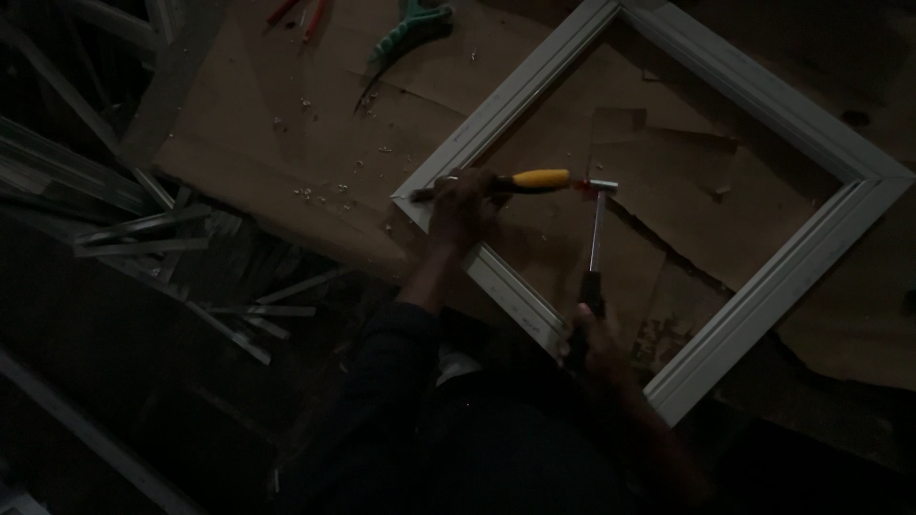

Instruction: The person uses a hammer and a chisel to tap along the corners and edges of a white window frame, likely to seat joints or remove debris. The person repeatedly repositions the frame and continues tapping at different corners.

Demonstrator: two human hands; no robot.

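- Left hand [461,205] fingers clamped on yellow-handled chisel [534,179], tip at white frame [763,286] corner.
- Right hand [592,339] fingers clamped on hammer [597,229], head touching chisel's end.

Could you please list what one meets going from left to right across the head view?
Pile of pale metal strips → left hand gripping a yellow-handled chisel → small hammer with a metal head held by the right hand → far right corner of the white rectangular frame.
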